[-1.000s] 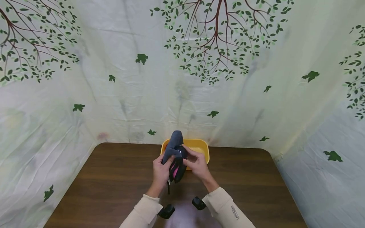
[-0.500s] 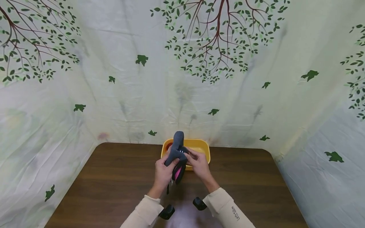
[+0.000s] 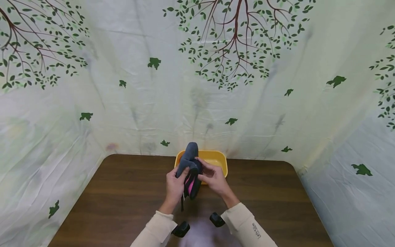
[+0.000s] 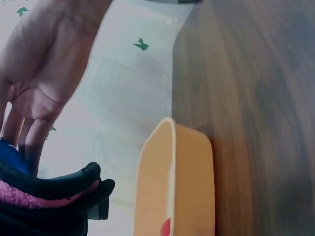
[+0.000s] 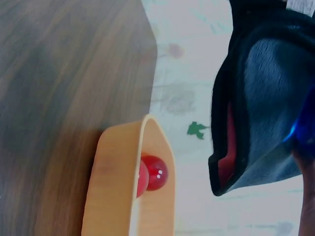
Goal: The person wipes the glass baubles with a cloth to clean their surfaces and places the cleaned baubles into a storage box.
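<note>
A dark grey-blue fabric pouch-like piece [image 3: 187, 159], with black edging and a pink lining [image 3: 190, 186], is held up over the near left part of a yellow tray [image 3: 217, 157]. My left hand [image 3: 175, 184] grips its left side, thumb on top. My right hand [image 3: 216, 179] pinches a glossy blue ball-like thing [image 5: 306, 125] against the fabric's right side, most of it covered. In the left wrist view, the right fingers [image 4: 34, 140] touch this blue thing, and pink fuzzy lining shows between black edges. A narrow black strap [image 3: 182, 204] hangs below.
Glossy red balls [image 5: 156, 173] lie inside the tray, near one end. The tray stands at the far edge of a brown wooden table [image 3: 135, 192]. Behind it hangs a pale cloth [image 3: 139, 103] with printed branches and leaves.
The fabric piece tilts a little right half a second ago, then swings back left, its black-edged opening turning further into view. Both hands shift slightly with it.
</note>
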Tool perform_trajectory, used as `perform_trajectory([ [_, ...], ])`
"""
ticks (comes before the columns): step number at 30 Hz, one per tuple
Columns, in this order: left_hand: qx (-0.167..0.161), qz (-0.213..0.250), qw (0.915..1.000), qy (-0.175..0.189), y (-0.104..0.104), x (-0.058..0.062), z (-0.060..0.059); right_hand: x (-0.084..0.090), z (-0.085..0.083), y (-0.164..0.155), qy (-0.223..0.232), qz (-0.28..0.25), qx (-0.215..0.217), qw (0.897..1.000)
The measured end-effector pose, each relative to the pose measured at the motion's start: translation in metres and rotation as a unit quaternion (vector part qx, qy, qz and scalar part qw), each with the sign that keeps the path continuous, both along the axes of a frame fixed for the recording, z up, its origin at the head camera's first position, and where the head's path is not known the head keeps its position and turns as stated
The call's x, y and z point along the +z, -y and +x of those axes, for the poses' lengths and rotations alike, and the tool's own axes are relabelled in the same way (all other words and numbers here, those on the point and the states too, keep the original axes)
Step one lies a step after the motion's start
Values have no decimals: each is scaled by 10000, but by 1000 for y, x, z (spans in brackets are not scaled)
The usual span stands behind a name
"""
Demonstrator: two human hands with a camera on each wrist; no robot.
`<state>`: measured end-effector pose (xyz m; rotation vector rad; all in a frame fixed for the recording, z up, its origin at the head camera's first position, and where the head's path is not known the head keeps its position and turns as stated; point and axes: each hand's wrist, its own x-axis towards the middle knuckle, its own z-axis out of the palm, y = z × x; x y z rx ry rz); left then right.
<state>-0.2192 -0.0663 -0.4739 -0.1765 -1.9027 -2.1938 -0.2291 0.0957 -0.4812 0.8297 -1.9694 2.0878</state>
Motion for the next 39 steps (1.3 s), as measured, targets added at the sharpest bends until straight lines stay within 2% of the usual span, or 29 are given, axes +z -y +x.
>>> perform_trajectory([
  [4, -91, 262, 9996, 32, -2, -2, -1, 0, 1, -3, 6, 103, -13, 9999],
  [8, -252, 264, 9993, 14, -1, -2, -2, 4, 4, 0, 424, 101, -490, 9978],
  [13, -648, -232, 9970, -358, 1, 0, -1, 8, 7, 8, 1089, -50, -1256, 9861],
  [16, -783, -397, 9943, -599, 3, 1, -1, 9, 7, 11, 1315, -169, -1408, 9811],
  [18, -783, -347, 9940, -682, 4, 2, -1, 9, 7, 12, 1310, -244, -1296, 9826],
  [20, -724, -243, 9956, -540, 4, 3, -1, 8, 6, 12, 1151, -360, -1068, 9869],
  [23, -451, 0, 9986, -265, 3, 4, -2, 5, 3, 10, 630, -423, -609, 9953],
  [26, -129, 332, 9994, -12, 1, 3, -3, 2, 1, 8, 190, -234, -283, 9991],
  [30, -11, 579, 9983, 76, 1, 1, -3, 0, 0, 7, 103, 35, -275, 9996],
  [33, -159, 392, 9991, 33, 1, 0, -2, -1, 0, 8, 349, -14, -486, 9982],
  [35, -295, 99, 9995, -51, 2, 0, -1, 0, 1, 9, 627, -88, -711, 9955],
  [39, -511, -634, 9954, -498, 3, -2, 0, 3, 4, 12, 1216, -168, -1245, 9846],
])
